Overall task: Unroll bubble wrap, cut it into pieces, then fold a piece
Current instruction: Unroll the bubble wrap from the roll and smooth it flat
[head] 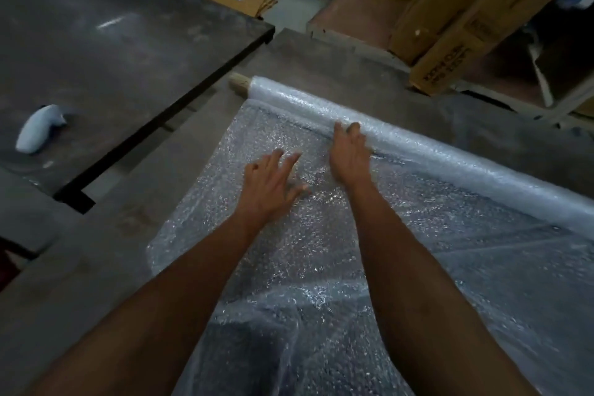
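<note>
Dark workbench (106,228) carrying bubble wrap roll (418,141): right hand (348,153), arm extended, fingers resting against roll; left hand (271,182) flat, fingers spread, over unrolled sheet (289,254).

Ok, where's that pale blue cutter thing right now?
In the head view, the pale blue cutter lies far left on the dark raised table, apart from the bubble wrap roll.

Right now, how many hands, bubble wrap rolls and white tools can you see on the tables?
Hands: 2, left hand and right hand
Bubble wrap rolls: 1, the bubble wrap roll
White tools: 1, the white tool
Total: 4
</note>
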